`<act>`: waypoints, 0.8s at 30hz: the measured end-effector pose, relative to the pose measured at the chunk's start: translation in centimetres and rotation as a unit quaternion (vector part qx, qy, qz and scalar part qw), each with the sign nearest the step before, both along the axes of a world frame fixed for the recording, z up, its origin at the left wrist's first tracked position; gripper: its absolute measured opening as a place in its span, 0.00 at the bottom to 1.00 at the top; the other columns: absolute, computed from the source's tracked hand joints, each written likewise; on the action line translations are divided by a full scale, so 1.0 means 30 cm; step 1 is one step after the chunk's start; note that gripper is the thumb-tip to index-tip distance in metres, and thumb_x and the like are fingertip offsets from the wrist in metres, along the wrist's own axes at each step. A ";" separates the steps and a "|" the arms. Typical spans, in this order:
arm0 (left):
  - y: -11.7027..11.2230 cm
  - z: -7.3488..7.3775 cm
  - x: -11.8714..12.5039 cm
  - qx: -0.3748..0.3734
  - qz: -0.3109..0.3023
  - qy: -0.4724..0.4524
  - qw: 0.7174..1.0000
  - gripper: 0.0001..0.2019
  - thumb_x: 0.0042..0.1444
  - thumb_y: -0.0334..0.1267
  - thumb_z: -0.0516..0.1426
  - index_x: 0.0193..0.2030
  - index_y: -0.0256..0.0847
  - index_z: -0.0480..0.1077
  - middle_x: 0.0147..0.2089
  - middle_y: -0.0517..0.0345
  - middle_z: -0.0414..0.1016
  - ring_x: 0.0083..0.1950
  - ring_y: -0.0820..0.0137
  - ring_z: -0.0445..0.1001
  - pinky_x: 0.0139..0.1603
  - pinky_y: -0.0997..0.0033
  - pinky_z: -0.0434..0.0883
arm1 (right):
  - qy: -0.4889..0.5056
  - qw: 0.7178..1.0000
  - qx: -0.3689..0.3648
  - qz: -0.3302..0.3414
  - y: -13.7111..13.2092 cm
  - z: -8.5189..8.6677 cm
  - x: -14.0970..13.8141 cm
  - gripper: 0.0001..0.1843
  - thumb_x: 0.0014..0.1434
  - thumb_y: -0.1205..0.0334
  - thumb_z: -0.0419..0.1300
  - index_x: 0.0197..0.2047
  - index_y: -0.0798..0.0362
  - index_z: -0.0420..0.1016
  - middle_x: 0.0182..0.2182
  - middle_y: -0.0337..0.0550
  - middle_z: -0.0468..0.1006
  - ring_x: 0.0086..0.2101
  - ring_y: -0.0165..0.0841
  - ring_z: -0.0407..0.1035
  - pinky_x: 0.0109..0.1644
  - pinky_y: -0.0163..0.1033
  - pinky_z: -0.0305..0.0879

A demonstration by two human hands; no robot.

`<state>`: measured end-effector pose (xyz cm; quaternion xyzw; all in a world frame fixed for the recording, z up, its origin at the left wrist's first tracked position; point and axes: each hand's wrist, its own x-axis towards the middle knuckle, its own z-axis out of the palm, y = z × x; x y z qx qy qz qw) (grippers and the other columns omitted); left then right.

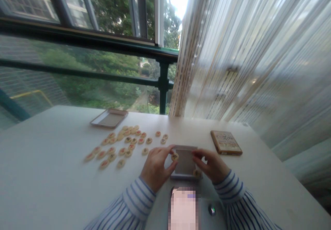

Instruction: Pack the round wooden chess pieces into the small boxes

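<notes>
Between the thumb and fingers of my left hand (157,166) is a round wooden Chinese chess piece (174,157) with a dark character facing up, over the left side of a shallow grey tray (184,177). My right hand (213,164) is at the tray's right side, thumb and fingers close together; whatever they pinch, if anything, is hidden. One more chess piece (197,173) lies in the tray's near right corner. Left of my hands, many loose pieces (128,152) with red or dark characters are scattered across the white table (64,188).
Another shallow tray (109,118) stands at the back left. A flat brown box (226,142) with writing lies to the right. Close to me are a phone with a blurred screen (183,209) and a small shiny round object (212,209). Beyond the table are a window railing (163,85) and a striped curtain (219,51).
</notes>
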<state>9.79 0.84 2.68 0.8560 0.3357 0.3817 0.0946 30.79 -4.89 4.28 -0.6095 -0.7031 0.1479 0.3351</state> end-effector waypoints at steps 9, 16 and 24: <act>-0.009 -0.007 0.063 0.014 -0.024 0.007 1.000 0.22 0.47 0.35 0.56 0.51 0.39 0.61 0.39 0.54 0.74 0.42 0.64 0.70 0.44 0.60 0.65 | 0.038 0.996 0.076 -0.027 -0.024 -0.036 -0.009 0.09 0.52 0.64 0.54 0.36 0.54 0.73 0.26 0.41 0.76 0.27 0.28 0.69 0.31 0.33 0.64; -0.018 -0.038 0.104 0.009 -0.038 -0.008 0.999 0.22 0.48 0.35 0.57 0.51 0.39 0.61 0.39 0.54 0.74 0.43 0.64 0.69 0.45 0.60 0.65 | 0.046 0.993 0.098 -0.046 -0.051 -0.051 -0.023 0.08 0.52 0.65 0.55 0.36 0.53 0.73 0.28 0.41 0.76 0.27 0.28 0.68 0.31 0.33 0.64; -0.023 -0.068 0.085 0.028 -0.042 -0.033 0.998 0.22 0.47 0.34 0.58 0.51 0.40 0.60 0.39 0.56 0.74 0.43 0.67 0.68 0.46 0.62 0.64 | 0.047 0.995 0.086 -0.032 -0.057 -0.054 -0.050 0.07 0.53 0.65 0.55 0.36 0.53 0.73 0.28 0.41 0.76 0.28 0.28 0.68 0.32 0.33 0.63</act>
